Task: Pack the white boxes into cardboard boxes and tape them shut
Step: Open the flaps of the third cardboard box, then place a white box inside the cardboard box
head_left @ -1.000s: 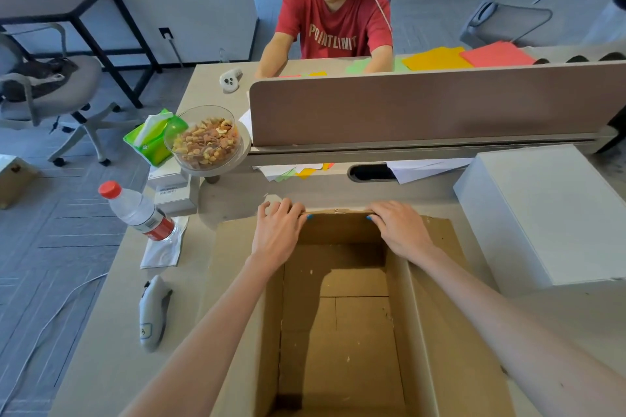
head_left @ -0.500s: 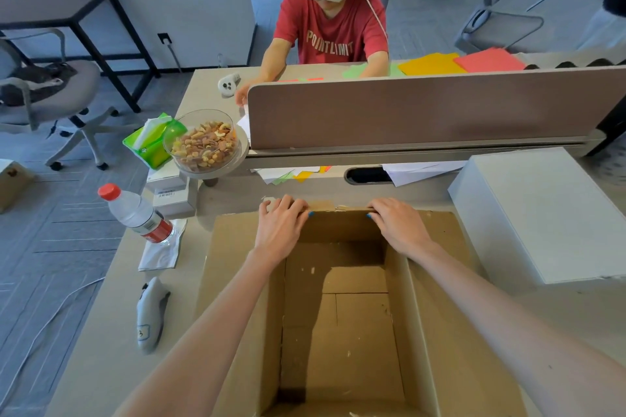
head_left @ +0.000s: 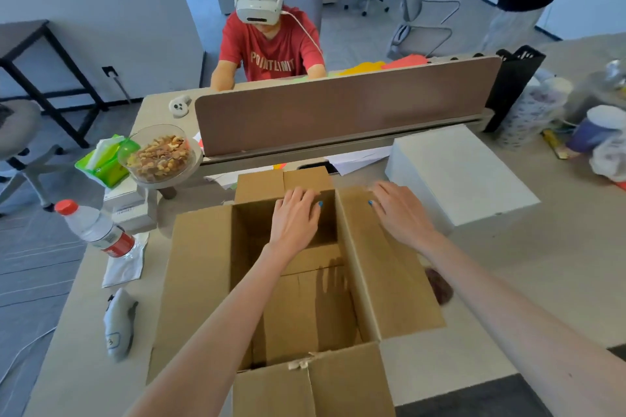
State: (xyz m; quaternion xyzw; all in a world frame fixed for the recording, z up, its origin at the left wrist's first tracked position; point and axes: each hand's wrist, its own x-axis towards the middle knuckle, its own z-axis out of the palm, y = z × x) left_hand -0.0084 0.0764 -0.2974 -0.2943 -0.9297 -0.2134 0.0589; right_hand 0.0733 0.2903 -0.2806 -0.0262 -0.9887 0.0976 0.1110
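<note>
An open cardboard box stands on the desk in front of me, all flaps spread outward and nothing inside. My left hand rests with relaxed fingers on the box's far rim, at the base of the far flap. My right hand lies flat, fingers straight, on the far end of the right flap. A large white box sits on the desk just right of the cardboard box, close beyond my right hand.
A desk divider runs across behind the box; a person in a red shirt sits beyond it. At left are a snack bowl, green tissue pack, water bottle and controller. Clutter fills the far right.
The view pulled back and up, showing the whole box. My right hand moved from the far rim onto the right flap, and my left hand slid right along the rim.
</note>
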